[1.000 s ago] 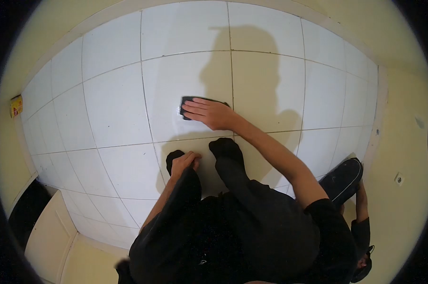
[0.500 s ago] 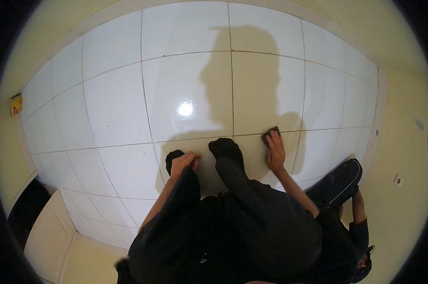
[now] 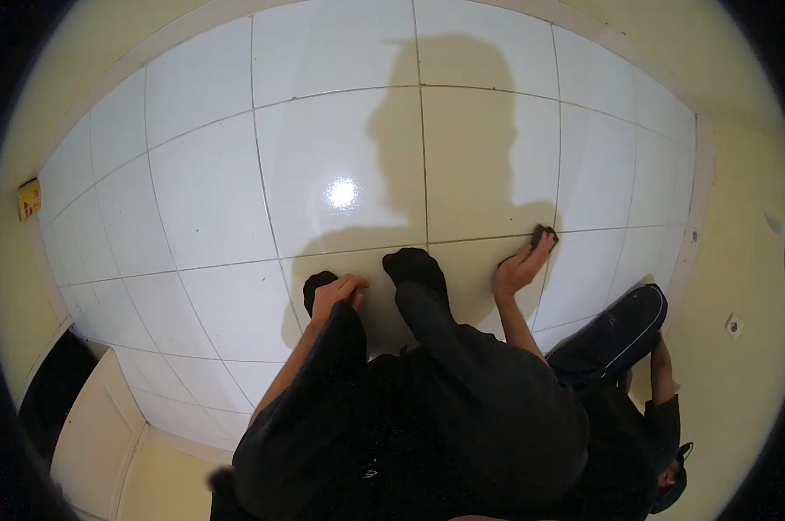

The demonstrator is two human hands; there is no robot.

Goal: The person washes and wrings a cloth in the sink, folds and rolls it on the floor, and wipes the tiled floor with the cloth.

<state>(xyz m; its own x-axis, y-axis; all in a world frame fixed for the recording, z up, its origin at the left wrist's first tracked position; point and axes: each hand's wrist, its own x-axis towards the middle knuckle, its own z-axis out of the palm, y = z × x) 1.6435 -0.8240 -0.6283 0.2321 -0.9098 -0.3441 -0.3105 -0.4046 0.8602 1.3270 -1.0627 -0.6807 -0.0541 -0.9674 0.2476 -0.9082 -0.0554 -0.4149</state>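
My right hand (image 3: 520, 272) is on the white tiled floor (image 3: 488, 156), to the right of my feet. Its fingers press on a small black block (image 3: 543, 233) at a grout line near a tile corner. The block looks like a sponge or brush, but the hand covers much of it. My left hand (image 3: 336, 295) rests by my left knee, over the left black sock (image 3: 320, 286). Its fingers are loosely bent and slightly apart, with nothing visible in them. My right foot in a black sock (image 3: 417, 265) stands between my hands.
Close on my right sits another person (image 3: 614, 334) in dark clothes. A yellow box (image 3: 29, 200) is by the left wall. A pale door panel (image 3: 101, 434) stands at lower left, and a wall socket (image 3: 734, 326) is at right. My shadow falls across the tiles.
My right hand has slid to the right along the grout line with the black block, and its fingers now point more to the upper right. My left hand has stayed in place.
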